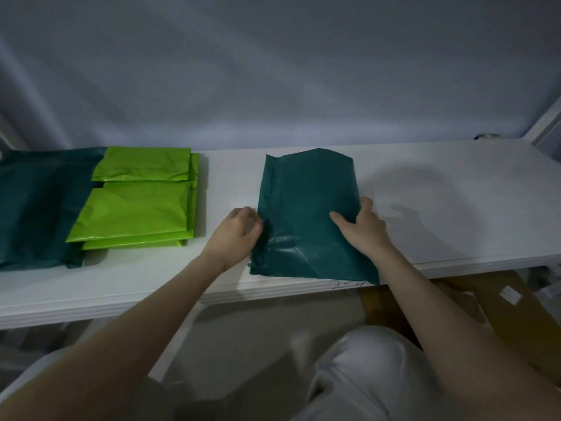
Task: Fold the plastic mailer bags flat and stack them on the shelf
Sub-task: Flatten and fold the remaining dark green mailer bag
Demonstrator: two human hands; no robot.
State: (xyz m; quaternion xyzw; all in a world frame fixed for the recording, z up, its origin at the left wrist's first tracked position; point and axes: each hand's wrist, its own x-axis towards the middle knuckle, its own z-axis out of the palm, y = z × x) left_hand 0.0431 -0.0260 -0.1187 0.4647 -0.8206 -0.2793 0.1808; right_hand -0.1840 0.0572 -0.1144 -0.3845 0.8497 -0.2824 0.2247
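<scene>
A dark green mailer bag [303,205] lies folded on the white shelf [455,202], its near edge reaching the shelf's front lip. My left hand [235,230] pinches the bag's left edge near the front. My right hand [362,227] rests on the bag's right side, fingers spread and thumb at the right edge. To the left lies a stack of bright green folded mailers [136,205], partly on top of a large dark green bag pile [39,208].
A grey wall rises behind the shelf. A shelf upright [546,126] stands at the far right with a small round object [487,136] beside it. Below the shelf are cardboard boxes [501,314] and my knees in light trousers [364,375].
</scene>
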